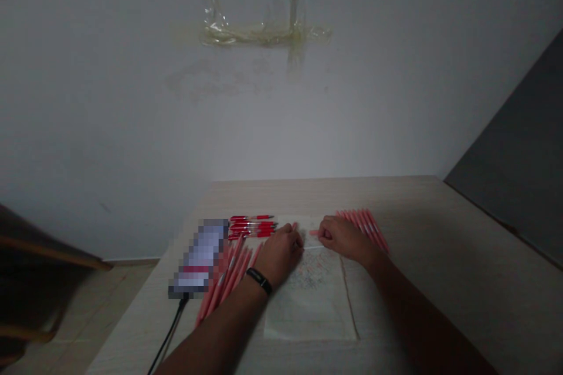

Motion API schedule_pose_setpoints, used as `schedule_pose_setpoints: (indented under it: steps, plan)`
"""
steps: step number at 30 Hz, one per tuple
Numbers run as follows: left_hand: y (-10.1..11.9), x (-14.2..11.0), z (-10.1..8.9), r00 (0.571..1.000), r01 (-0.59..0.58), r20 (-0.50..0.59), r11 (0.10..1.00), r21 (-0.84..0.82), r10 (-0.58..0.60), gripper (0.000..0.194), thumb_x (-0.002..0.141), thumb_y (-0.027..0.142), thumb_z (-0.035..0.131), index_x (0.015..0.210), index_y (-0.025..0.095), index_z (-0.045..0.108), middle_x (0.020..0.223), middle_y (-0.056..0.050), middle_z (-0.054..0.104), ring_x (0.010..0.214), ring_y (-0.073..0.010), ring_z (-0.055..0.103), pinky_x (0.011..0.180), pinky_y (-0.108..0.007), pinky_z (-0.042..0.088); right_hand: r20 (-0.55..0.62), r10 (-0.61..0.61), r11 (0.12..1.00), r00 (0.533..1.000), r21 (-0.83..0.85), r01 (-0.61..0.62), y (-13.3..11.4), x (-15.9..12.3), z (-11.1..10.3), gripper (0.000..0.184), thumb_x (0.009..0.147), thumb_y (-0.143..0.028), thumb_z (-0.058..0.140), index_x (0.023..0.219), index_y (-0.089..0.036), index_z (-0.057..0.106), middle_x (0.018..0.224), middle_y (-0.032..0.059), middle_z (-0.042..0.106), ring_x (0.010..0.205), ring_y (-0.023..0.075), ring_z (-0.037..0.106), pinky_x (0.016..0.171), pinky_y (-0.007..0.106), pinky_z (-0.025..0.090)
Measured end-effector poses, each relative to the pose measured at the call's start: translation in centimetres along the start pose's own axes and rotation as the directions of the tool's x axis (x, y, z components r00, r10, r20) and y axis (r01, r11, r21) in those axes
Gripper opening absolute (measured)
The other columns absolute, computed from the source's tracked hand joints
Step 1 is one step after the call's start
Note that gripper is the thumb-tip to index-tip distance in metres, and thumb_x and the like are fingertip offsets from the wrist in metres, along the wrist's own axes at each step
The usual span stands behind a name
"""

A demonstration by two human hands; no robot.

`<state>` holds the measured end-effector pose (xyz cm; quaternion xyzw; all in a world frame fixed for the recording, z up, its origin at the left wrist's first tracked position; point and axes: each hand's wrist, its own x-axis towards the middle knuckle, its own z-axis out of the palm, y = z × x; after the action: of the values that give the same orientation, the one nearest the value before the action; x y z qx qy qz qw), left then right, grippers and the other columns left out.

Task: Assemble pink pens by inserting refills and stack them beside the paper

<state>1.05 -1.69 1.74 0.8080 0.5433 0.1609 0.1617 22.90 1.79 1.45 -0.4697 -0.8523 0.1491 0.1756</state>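
My left hand [284, 253], with a dark band at the wrist, is closed over the top of a sheet of paper [312, 316] marked with scribbles. A short pink tip [295, 226] sticks up from its fingers; the rest of that piece is hidden. My right hand [345, 237] is closed in a pinch, and a small pink pen piece [314, 232] juts out of it toward the left. Between the two hands runs a thin white line [314, 246], too small to tell what it is.
Red pens [253, 227] lie in a stack behind my left hand. Long pink pens [224, 278] are under and beside my left forearm. More pink pens [365, 225] lie in a row at right. A blurred phone [202, 258] with a cable [171, 328] is at left.
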Motion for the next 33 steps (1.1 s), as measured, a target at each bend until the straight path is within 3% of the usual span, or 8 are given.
schedule_pose_setpoints:
  steps: [6,11,13,18,26,33]
  plan:
    - [-0.5,0.1,0.1,0.999,-0.025,-0.04,0.999,-0.04,0.023,0.017,0.089,0.011,0.049,0.085,0.018,0.064,0.093,-0.007,0.065,0.08,-0.0153,0.062,0.073,-0.025,0.045,-0.123,-0.008,0.993,0.992,0.113,0.022,0.4,0.1,-0.1,0.01,0.083,-0.008,0.06,0.08,-0.018,0.057,0.079,0.0002,0.06,0.073,0.0142,0.056,0.065,0.024,0.036]
    - [-1.9,0.6,0.2,0.991,-0.097,-0.103,0.99,-0.105,0.086,0.019,0.092,0.011,0.049,0.097,0.017,0.066,0.092,-0.006,0.066,0.082,-0.0158,0.061,0.073,-0.025,0.044,-0.171,0.007,0.986,0.985,0.163,0.021,0.7,0.0,-0.6,0.012,0.084,-0.008,0.055,0.081,-0.019,0.054,0.073,-0.0027,0.057,0.067,0.0131,0.055,0.062,0.023,0.037]
    - [-2.2,0.8,0.2,0.989,-0.115,-0.107,0.986,-0.121,0.103,0.022,0.095,0.014,0.048,0.102,0.018,0.068,0.096,-0.007,0.065,0.083,-0.0159,0.061,0.074,-0.026,0.045,-0.236,0.015,0.983,0.972,0.18,0.028,0.8,0.1,-0.8,0.014,0.084,-0.006,0.053,0.087,-0.019,0.056,0.078,-0.0018,0.058,0.071,0.0135,0.056,0.065,0.024,0.04]
    - [-2.2,1.0,-0.6,0.988,-0.074,-0.145,0.992,-0.1,0.059,0.031,0.1,0.026,0.045,0.092,0.018,0.074,0.092,-0.007,0.063,0.078,-0.0156,0.061,0.072,-0.026,0.045,-0.373,-0.014,0.986,0.928,0.149,0.074,1.1,0.3,-1.2,0.027,0.085,-0.002,0.047,0.1,-0.02,0.061,0.094,0.0031,0.058,0.083,0.0156,0.059,0.075,0.027,0.045]
    - [-1.7,0.8,-1.7,0.988,0.026,-0.147,0.995,-0.097,-0.04,0.028,0.097,0.019,0.047,0.104,0.02,0.074,0.1,-0.008,0.064,0.086,-0.0161,0.063,0.076,-0.025,0.046,-0.33,-0.044,0.986,0.943,0.136,0.093,1.1,0.3,-0.9,0.027,0.083,-0.002,0.05,0.099,-0.019,0.063,0.093,0.0036,0.06,0.085,0.0173,0.059,0.076,0.028,0.045]
    - [-1.8,0.8,-1.6,0.986,0.024,-0.162,0.995,-0.093,-0.038,0.028,0.097,0.019,0.046,0.104,0.02,0.073,0.1,-0.008,0.063,0.086,-0.0167,0.063,0.076,-0.026,0.045,-0.297,-0.028,0.989,0.954,0.129,0.069,1.3,0.5,-0.6,0.031,0.081,-0.003,0.05,0.105,-0.02,0.062,0.095,0.0044,0.062,0.089,0.018,0.059,0.081,0.03,0.046]
